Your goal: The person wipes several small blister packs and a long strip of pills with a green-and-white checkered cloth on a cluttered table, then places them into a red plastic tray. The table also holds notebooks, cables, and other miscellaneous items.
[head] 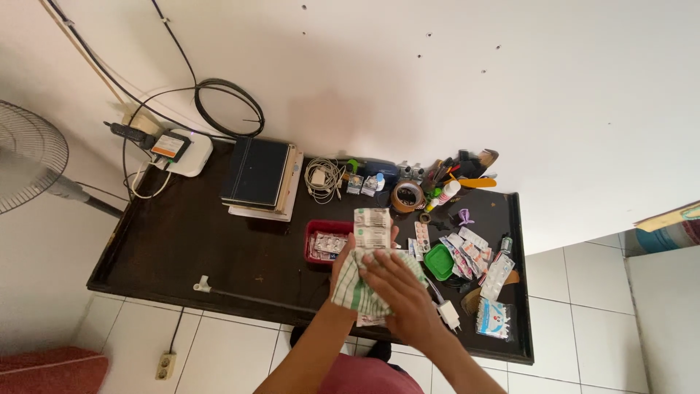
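My left hand (343, 281) holds a stack of silver blister packs (372, 228) together with a white cloth with green stripes (359, 286). My right hand (401, 292) lies flat on the cloth with its fingers spread, pressing it against the packs. Both hands hover over the front middle of a dark table (204, 241). A red tray (321, 228) with more blister packs sits just left of the hands.
A green lid (440, 261), loose pill strips (470, 252), a tape roll (407, 195) and small bottles crowd the table's right side. Books (259, 175), a white router (182, 152) and cables lie at the back left. A fan (29, 157) stands left.
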